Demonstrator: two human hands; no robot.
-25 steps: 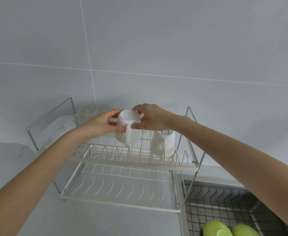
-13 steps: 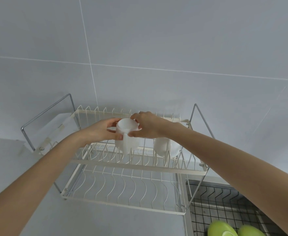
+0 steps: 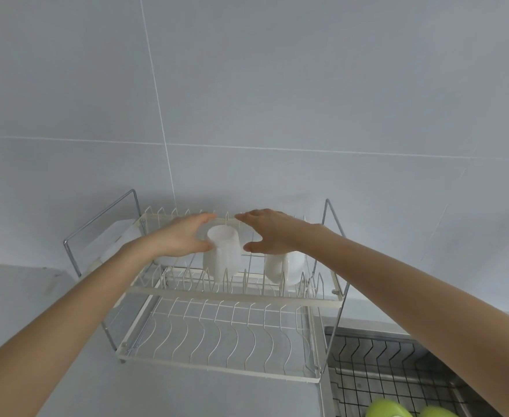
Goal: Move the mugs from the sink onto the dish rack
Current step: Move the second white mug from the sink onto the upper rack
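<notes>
A white mug (image 3: 223,255) stands upside down on the upper tier of the cream two-tier dish rack (image 3: 235,296). A second white mug (image 3: 283,266) rests on the same tier to its right, partly behind my right hand. My left hand (image 3: 184,236) hovers at the left of the first mug and my right hand (image 3: 266,233) at its right, both with fingers spread and off the mug. Two green mugs (image 3: 385,410) show at the bottom edge in the sink (image 3: 398,365).
The rack stands on a grey counter against a grey tiled wall, its chrome side frames (image 3: 96,230) rising at both ends. Its lower tier holds nothing. A black wire grid lines the sink at lower right.
Both hands held the white mug above the upper tier; now it rests on the rack and both hands have let go and opened beside it.
</notes>
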